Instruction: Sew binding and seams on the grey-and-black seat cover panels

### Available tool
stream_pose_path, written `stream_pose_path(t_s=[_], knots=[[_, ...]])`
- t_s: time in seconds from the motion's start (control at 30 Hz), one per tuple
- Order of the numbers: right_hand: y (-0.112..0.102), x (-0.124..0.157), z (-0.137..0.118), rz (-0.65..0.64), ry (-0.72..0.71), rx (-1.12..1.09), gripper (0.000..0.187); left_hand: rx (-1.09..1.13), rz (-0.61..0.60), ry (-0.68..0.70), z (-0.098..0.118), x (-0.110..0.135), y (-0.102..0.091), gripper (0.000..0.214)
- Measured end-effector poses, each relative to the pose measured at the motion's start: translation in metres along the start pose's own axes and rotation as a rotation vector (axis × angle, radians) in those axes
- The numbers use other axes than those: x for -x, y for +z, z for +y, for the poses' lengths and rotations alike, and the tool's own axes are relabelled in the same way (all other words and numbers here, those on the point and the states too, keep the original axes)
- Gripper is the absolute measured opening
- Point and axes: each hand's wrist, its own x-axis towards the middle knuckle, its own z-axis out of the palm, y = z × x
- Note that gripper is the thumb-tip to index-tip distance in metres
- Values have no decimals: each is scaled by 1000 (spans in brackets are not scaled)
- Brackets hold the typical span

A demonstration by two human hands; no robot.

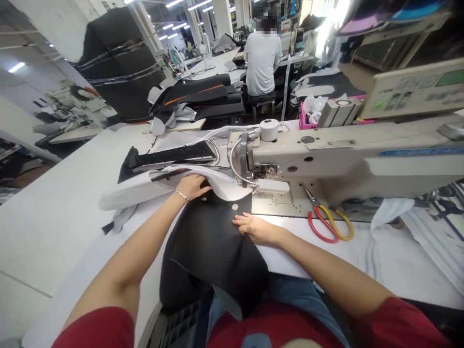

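Note:
A black fabric piece (213,237) with a pale round spot near its top edge runs from the sewing machine (308,150) down over my lap. Its white-backed layer (228,186) curls up under the needle head. My left hand (192,187), with a bracelet at the wrist, is closed on the fabric left of the needle area; some of its fingertips are hidden in the fold. At the fabric's right edge, my right hand (257,229) grips the black piece with fingers on top, the thumb out of sight.
Scissors (326,220) with red and yellow handles lie on the machine bed, right of my right hand. A pink basket (308,116) and a control panel (416,89) stand behind the machine. Dark fabric stacks (203,96) and a seated person (263,63) are farther back.

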Motion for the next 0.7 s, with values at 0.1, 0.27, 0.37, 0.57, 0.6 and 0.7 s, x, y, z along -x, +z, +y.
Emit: stream_pose_path(t_s=[0.1, 0.27, 0.37, 0.57, 0.6, 0.7], knots=[[5, -7, -3, -10, -50, 36, 28, -55, 206, 95, 22, -5, -12, 45], [22, -8, 3, 133, -17, 75, 33, -106, 402, 264, 96, -3, -6, 23], [30, -9, 8, 276, 28, 117, 24, -60, 341, 303, 130, 0, 6, 23], [36, -12, 13, 390, 45, 234, 22, 72, 396, 411, 135, -4, 34, 29], [37, -11, 13, 392, 44, 252, 22, 89, 403, 416, 131, -6, 38, 27], [37, -10, 13, 382, 48, 284, 22, 126, 370, 340, 124, -10, 44, 25]])
